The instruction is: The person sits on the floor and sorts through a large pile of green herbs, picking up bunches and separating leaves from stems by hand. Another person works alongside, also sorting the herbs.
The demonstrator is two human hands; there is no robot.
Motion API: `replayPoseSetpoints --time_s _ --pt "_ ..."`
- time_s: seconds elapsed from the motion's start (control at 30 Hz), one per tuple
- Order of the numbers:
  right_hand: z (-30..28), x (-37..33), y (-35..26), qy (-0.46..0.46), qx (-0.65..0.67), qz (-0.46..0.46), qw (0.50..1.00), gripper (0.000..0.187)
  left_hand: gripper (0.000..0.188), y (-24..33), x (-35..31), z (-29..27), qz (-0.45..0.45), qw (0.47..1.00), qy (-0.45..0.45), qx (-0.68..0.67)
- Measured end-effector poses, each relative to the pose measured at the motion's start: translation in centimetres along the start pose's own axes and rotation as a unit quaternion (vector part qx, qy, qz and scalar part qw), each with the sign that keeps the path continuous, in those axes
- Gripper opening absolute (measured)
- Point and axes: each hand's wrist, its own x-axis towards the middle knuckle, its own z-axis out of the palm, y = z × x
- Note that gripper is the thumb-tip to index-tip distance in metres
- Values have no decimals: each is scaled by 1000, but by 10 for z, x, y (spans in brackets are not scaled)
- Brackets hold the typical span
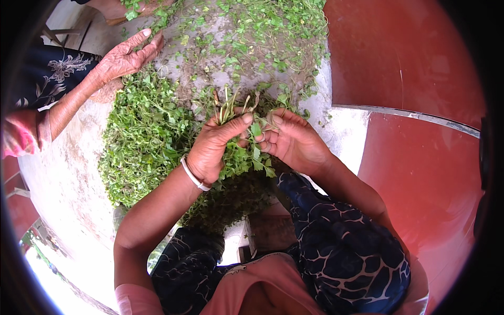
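Observation:
My left hand, with a white band at its wrist, is closed round a small bunch of leafy green herbs. The pale cut ends of the stems point away from me, and lobed leaves hang below the fist. Close beside it on the right, my right hand has thumb and fingers pinched together on a thin herb sprig at the bunch. Part of that grip is hidden by leaves and fingers. Under and left of my hands lies a big heap of the same greens.
Loose sprigs and dirt cover the far part of the grey surface. At the upper left a co-worker's hand reaches over the heap. Red panels stand to the right. My knees are beneath.

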Motion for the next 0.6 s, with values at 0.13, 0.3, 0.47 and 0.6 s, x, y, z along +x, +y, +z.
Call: replayPoseSetpoints --time_s 0.13,0.3,0.47,0.6 --pt "-2 0 -15 98 -149 9 984 30 29 0 0 -2 10 1000 5 -4" --pt "-5 2 -33 203 -366 -171 892 40 29 1 -4 -2 11 1000 22 -3" --pt "6 3 -24 41 -625 -239 742 32 27 1 -6 -4 7 1000 18 1" --pt "2 11 -14 -43 -634 -195 747 11 24 2 -7 -1 -6 1000 1 29"
